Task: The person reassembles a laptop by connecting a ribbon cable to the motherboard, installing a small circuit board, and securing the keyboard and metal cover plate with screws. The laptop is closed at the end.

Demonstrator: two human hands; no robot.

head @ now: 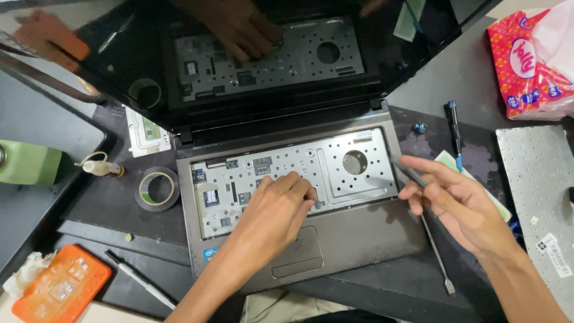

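At the centre of the frame, an opened laptop [299,197] lies on a dark mat [119,209]; its bared tray is touched by the left hand [278,209], fingers bent, while a metal tool [409,173] is pinched in the right hand [460,203].

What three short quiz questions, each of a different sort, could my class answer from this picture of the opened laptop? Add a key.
1. True or false: the keyboard is still fitted in the laptop.
2. Which hand holds the thin metal tool? A) left B) right C) neither
3. Fill in: the roll of tape lies to the ____ of the laptop in the picture.

Key
1. False: it lies apart at the right, and the bare metal tray shows.
2. B: the right hand holds it, while the left hand rests its fingertips on the tray.
3. left
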